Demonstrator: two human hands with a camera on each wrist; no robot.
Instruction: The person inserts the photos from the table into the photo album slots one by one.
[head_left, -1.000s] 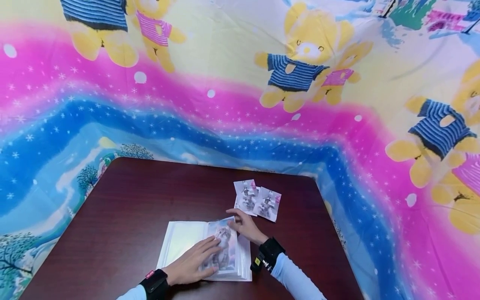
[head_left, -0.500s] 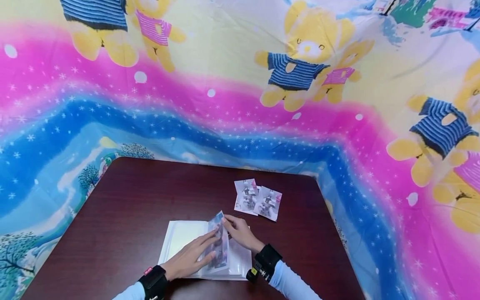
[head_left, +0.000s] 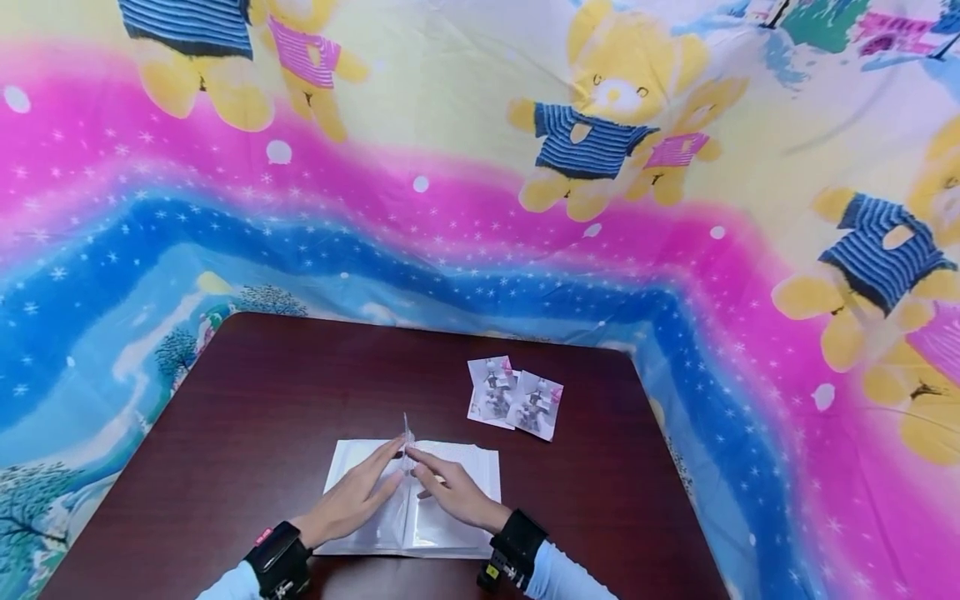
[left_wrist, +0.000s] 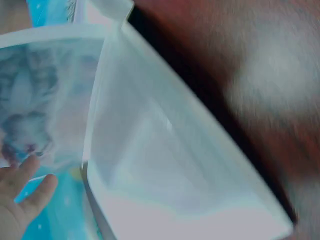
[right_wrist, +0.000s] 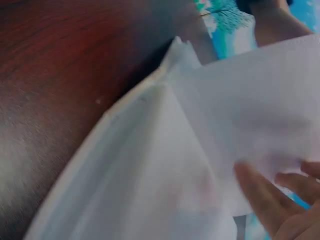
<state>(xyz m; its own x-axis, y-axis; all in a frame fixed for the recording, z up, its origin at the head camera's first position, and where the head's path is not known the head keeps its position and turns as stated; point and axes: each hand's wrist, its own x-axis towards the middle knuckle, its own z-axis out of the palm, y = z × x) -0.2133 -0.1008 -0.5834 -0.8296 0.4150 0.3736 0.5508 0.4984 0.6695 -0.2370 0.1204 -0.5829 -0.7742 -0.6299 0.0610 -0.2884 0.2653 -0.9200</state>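
Note:
A white photo album [head_left: 453, 523] lies spread out near the table's front. One of its clear pages [head_left: 407, 432] stands upright at the spine between both hands. In the left wrist view, that page carries a photo [left_wrist: 25, 95] of a grey animal; the right wrist view shows the page's whitish back [right_wrist: 250, 100]. My left hand [head_left: 351, 498] touches the page's left side with fairly straight fingers. My right hand [head_left: 459, 495] is at its other side, fingers extended with the tips at or near the sheet; exact contact is blurred.
Two or more overlapping photo prints [head_left: 491, 396] lie on the dark wooden table [head_left: 300, 383] behind the album's right side. A patterned cloth [head_left: 450, 225] with teddy bears hangs around the table's far and side edges.
The photo page has swung up from the right side of the album to upright. The right hand moved left with it, and the left hand shifted slightly left.

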